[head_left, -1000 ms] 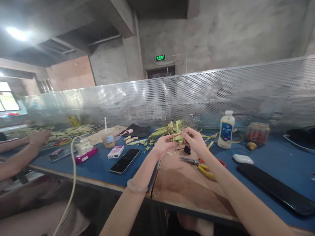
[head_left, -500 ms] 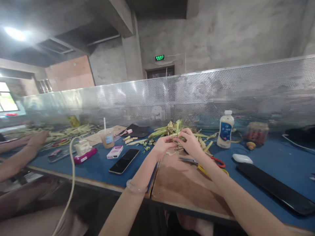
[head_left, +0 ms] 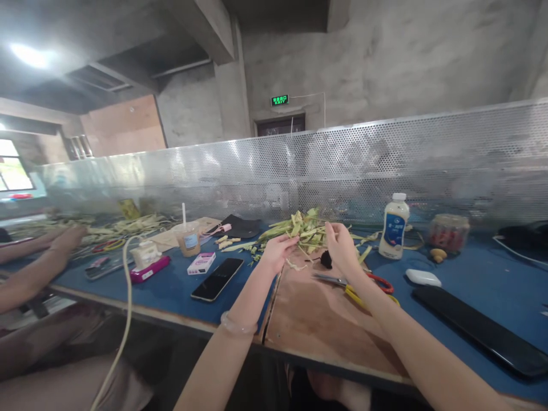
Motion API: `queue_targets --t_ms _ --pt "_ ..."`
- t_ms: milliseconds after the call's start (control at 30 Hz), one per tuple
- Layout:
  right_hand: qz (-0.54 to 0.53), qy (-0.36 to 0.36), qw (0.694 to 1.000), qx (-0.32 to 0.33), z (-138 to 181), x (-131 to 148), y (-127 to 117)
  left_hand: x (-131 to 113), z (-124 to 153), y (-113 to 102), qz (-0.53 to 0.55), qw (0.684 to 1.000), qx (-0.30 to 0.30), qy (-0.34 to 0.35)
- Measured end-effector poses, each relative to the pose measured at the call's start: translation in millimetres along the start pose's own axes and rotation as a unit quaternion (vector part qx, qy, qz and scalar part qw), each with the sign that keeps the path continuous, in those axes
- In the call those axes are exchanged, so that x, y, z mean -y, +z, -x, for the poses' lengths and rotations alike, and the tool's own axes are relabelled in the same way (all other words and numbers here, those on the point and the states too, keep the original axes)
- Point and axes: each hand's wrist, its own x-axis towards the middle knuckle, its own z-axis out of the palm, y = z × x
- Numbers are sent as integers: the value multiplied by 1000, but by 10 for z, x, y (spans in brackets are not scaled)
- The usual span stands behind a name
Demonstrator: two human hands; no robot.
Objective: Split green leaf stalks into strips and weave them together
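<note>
A heap of pale green and yellow plant strips, like husks (head_left: 314,233), lies at the back of the brown board. At its near left edge is my left hand (head_left: 278,252), fingers pressed together in a pinch; what they hold is too small to make out. My right hand (head_left: 342,246) is raised at the heap's right side, thumb and forefinger pinched, and anything between them is too fine to tell. Beside its wrist sits a small black object (head_left: 326,260). Scissors (head_left: 353,294) with red and yellow handles lie partly under my right forearm.
A phone (head_left: 217,279), a small white-and-pink box (head_left: 201,263) and a drink cup with a straw (head_left: 188,241) stand left. To the right are a milky bottle (head_left: 393,228), a jar (head_left: 448,233), a white case (head_left: 423,278) and a long black case (head_left: 477,331). A co-worker's arms (head_left: 38,268) reach in far left.
My hands, close together over the strips before, have drawn apart. The right hand has moved right with its fingers turned up; the left has shifted slightly left.
</note>
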Motion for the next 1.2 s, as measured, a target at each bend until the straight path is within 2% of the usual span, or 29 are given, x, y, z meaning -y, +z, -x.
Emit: queue_targets --t_ms 67,133,233,267,333,433,500,667,733,833,900,1033,1200 --pt "-90 88 991 37 -27 2 -43 -6 -22 -18 16 1000 -22 1" --pt "-223 137 957 121 -43 20 -77 -18 -37 -29 31 999 -40 2" --pt "-358 140 891 241 -24 57 -76 -35 -36 -27 46 998 -48 3" --pt "-370 137 880 266 -8 62 -58 -38 -30 -22 47 998 -44 4" --pt "-361 132 877 289 32 53 -4 -35 -16 -7 42 999 -24 4" --pt "-340 132 898 247 81 -6 91 -19 8 17 15 1000 14 -12" --pt "-356 152 896 219 95 -50 135 -10 29 32 -9 999 40 -27" --pt "-470 207 812 278 100 -65 131 -39 109 78 -38 990 112 -74" --pt "-494 210 796 279 104 -55 117 -59 137 97 -42 988 125 -84" --pt "-513 215 786 269 106 -70 119 -75 153 113 -40 988 112 -97" --pt "-517 213 787 262 101 -96 134 -71 146 108 -31 989 98 -102" --pt "-512 198 806 221 78 -108 152 -35 99 58 -14 992 81 -94" --pt "-495 199 826 180 69 -38 132 25 37 -2 -19 993 87 -78"
